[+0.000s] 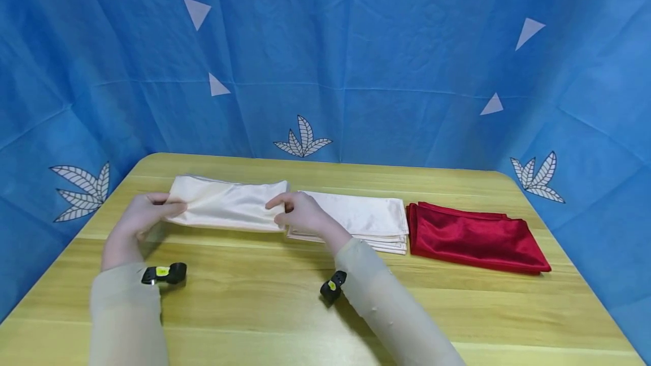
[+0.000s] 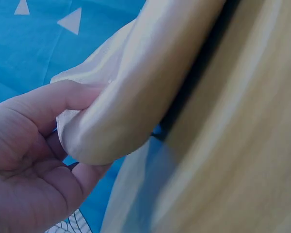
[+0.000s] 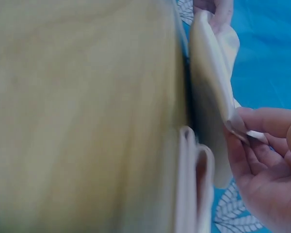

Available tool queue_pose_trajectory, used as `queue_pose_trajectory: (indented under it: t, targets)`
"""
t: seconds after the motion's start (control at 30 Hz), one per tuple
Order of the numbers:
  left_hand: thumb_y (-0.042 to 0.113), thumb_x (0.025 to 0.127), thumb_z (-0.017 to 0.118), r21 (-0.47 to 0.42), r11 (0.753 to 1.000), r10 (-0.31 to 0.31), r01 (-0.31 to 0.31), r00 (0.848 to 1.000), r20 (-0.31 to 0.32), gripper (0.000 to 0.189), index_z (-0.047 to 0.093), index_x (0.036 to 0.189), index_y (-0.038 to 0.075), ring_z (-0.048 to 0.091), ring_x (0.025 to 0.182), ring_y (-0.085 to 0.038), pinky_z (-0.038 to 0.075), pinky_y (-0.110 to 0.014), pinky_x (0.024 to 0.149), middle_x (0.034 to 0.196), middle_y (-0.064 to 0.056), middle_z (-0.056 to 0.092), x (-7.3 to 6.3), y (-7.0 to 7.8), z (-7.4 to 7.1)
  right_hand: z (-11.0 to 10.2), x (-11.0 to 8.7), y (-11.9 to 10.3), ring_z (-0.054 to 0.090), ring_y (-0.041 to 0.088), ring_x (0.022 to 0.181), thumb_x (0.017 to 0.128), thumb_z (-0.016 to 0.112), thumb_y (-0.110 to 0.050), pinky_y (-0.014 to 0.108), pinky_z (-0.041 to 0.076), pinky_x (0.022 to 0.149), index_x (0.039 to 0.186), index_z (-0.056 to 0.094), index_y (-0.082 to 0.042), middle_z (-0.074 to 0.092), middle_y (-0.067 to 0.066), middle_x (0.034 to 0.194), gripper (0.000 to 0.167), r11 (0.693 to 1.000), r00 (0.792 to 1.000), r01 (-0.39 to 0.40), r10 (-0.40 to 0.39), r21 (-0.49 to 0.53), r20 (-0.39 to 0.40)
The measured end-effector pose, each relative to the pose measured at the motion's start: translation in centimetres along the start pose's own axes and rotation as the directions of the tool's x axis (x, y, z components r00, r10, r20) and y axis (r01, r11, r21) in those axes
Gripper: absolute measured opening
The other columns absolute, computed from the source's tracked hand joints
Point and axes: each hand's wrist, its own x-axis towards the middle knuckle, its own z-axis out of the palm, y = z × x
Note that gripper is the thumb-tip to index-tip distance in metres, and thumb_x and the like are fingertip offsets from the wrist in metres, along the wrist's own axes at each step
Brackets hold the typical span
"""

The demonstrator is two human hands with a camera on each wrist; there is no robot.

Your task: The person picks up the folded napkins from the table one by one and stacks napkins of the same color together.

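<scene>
A folded cream satin cloth (image 1: 229, 205) is held up at its two ends, over the left part of the table. My left hand (image 1: 147, 213) pinches its left end, thumb on top and fingers underneath; the left wrist view shows the rounded fold of the cloth (image 2: 116, 111) between them. At the other end my right hand (image 1: 305, 213) grips the cloth near its corner, and in the right wrist view the thumb and fingers (image 3: 266, 121) close on its edge. Right beside that hand lies a folded white satin cloth stack (image 1: 366, 216), partly hidden behind the right wrist.
A folded dark red satin cloth (image 1: 473, 239) lies to the right of the white stack. Everything is on a light wooden table (image 1: 244, 309). Blue curtains (image 1: 325, 44) with leaf and triangle prints hang behind it and at both sides.
</scene>
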Motion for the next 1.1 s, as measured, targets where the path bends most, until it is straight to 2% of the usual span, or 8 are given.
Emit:
queue_pose_trajectory:
  t: [0.17, 0.23, 0.33, 0.5, 0.67, 0.8, 0.97, 1.1]
  targets:
    - [0.030, 0.087, 0.071, -0.097, 0.995, 0.036, -0.035, 0.999, 0.010, 0.051, 0.061, 0.121, -0.006, 0.050, 0.093, -0.007, 0.045, -0.019, 0.076, 0.105, 0.007, 0.056, 0.1, 1.2, 0.5, -2.0, -0.8, -0.2, 0.031, 0.012, 0.053, 0.087, 0.063, -0.006, 0.025, 0.032, 0.056, 0.116, 0.068, -0.015, 0.034, -0.003, 0.057, 0.031, 0.999, 1.000, 0.022, -0.022, -0.027, 0.009]
    - [0.027, 0.087, 0.072, -0.127, 0.990, 0.059, -0.056, 0.998, 0.020, 0.046, 0.063, 0.118, -0.005, 0.051, 0.091, -0.007, 0.046, -0.020, 0.076, 0.099, 0.013, 0.057, 0.3, 1.9, 0.9, -2.9, -1.3, -0.2, 0.030, 0.012, 0.053, 0.087, 0.063, -0.006, 0.025, 0.031, 0.055, 0.116, 0.068, -0.016, 0.033, -0.003, 0.057, 0.031, 0.999, 1.000, 0.026, -0.026, -0.035, 0.010]
    - [0.026, 0.087, 0.071, -0.146, 0.986, 0.084, -0.077, 0.996, 0.042, 0.045, 0.063, 0.117, -0.006, 0.052, 0.089, -0.008, 0.046, -0.021, 0.076, 0.095, 0.014, 0.059, 0.5, 3.0, 1.8, -4.2, -2.2, 0.0, 0.031, 0.013, 0.054, 0.087, 0.065, -0.007, 0.026, 0.031, 0.055, 0.115, 0.068, -0.016, 0.034, -0.003, 0.057, 0.030, 0.999, 1.000, 0.029, -0.029, -0.041, 0.002]
    - [0.026, 0.087, 0.072, -0.180, 0.979, 0.114, -0.099, 0.991, 0.074, 0.049, 0.061, 0.119, -0.009, 0.052, 0.090, -0.011, 0.045, -0.024, 0.080, 0.095, 0.009, 0.062, 0.9, 4.8, 3.7, -6.4, -4.4, 0.6, 0.036, 0.015, 0.057, 0.087, 0.067, -0.007, 0.027, 0.033, 0.058, 0.114, 0.069, -0.015, 0.040, 0.000, 0.060, 0.029, 0.999, 0.999, 0.043, -0.043, -0.020, -0.031]
    - [0.022, 0.086, 0.073, -0.275, 0.955, 0.137, -0.110, 0.987, 0.080, 0.045, 0.062, 0.117, -0.009, 0.055, 0.087, -0.014, 0.046, -0.026, 0.080, 0.092, 0.005, 0.064, 1.9, 6.6, 7.1, -8.6, -7.0, 1.9, 0.039, 0.015, 0.059, 0.087, 0.067, -0.008, 0.028, 0.036, 0.059, 0.113, 0.069, -0.013, 0.046, 0.001, 0.062, 0.027, 0.997, 0.994, 0.047, -0.052, -0.056, -0.093]
    - [0.014, 0.086, 0.072, -0.350, 0.930, 0.152, -0.109, 0.984, 0.096, 0.042, 0.061, 0.117, -0.012, 0.057, 0.083, -0.013, 0.047, -0.024, 0.077, 0.088, 0.003, 0.065, 2.7, 7.8, 10.4, -10.6, -9.1, 3.1, 0.039, 0.015, 0.058, 0.087, 0.067, -0.011, 0.029, 0.037, 0.058, 0.113, 0.070, -0.015, 0.047, 0.002, 0.061, 0.026, 0.996, 0.992, -0.004, -0.007, -0.092, -0.124]
    - [0.007, 0.086, 0.068, -0.398, 0.911, 0.170, -0.105, 0.976, 0.133, 0.039, 0.058, 0.119, -0.013, 0.057, 0.084, -0.013, 0.046, -0.023, 0.077, 0.091, -0.001, 0.065, 2.7, 8.9, 13.8, -12.7, -11.8, 4.1, 0.040, 0.015, 0.058, 0.088, 0.068, -0.014, 0.029, 0.038, 0.058, 0.115, 0.068, -0.013, 0.047, 0.002, 0.063, 0.027, 0.990, 0.988, -0.059, 0.040, -0.125, -0.146]
    - [0.007, 0.087, 0.067, -0.370, 0.921, 0.198, -0.123, 0.965, 0.174, 0.032, 0.061, 0.113, -0.012, 0.055, 0.085, -0.016, 0.046, -0.026, 0.076, 0.094, -0.005, 0.064, 2.4, 9.5, 15.7, -14.0, -13.5, 4.9, 0.040, 0.014, 0.058, 0.089, 0.068, -0.011, 0.028, 0.039, 0.058, 0.117, 0.066, -0.007, 0.045, 0.002, 0.063, 0.028, 0.986, 0.985, -0.096, 0.075, -0.138, -0.152]
